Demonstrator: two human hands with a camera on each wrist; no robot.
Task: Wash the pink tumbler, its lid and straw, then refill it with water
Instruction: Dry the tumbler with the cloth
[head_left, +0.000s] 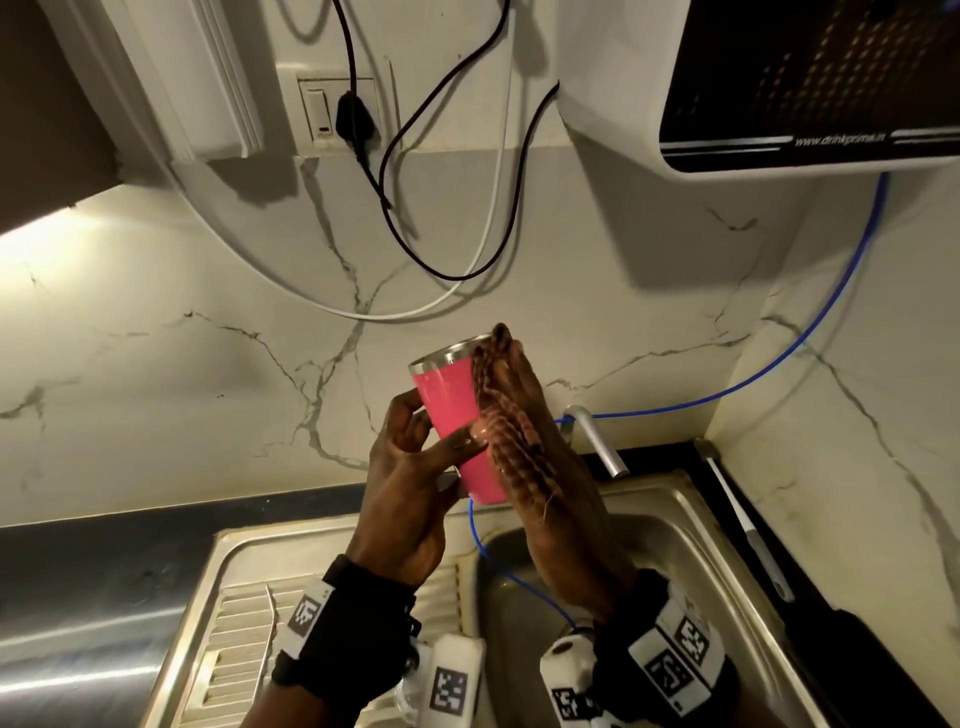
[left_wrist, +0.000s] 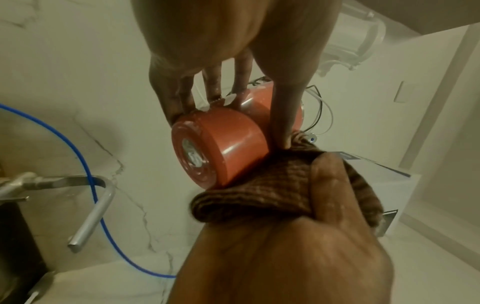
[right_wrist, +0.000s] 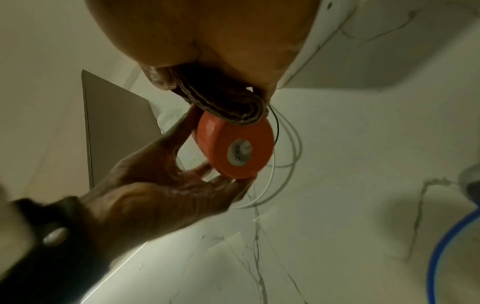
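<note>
You hold the pink metal tumbler with a steel rim (head_left: 457, 415) above the stainless-steel sink (head_left: 691, 525), mouth tilted up and away toward the marble-veined wall, base toward you. Your left hand (head_left: 410, 488) grips the tumbler's lower half, fingers curled round its left side and thumb laid across the front; in the left wrist view the fingertips (left_wrist: 185, 102) sit on the wet body just behind the base. Your right hand (head_left: 550, 467) lies flat and straight-fingered along the tumbler's right side, pressing a brown knitted scrubbing cloth (head_left: 506, 431) against it from rim to base. The right wrist view shows the folded cloth (right_wrist: 223, 102) touching the edge of the tumbler's round base (right_wrist: 235, 148), which carries a small silver sticker at its centre.

A brushed-metal tap spout (head_left: 597, 441) stands just right of your hands at the far edge of the sink. A thin blue hose (head_left: 810, 332) runs from the tap area up the right wall to a white-and-black water purifier (head_left: 779, 88) mounted at top right. Black and white cables (head_left: 415, 208) loop down the wall from a socket. The dark tabletop (head_left: 104, 561) stretches left of the ribbed draining board (head_left: 239, 649).
</note>
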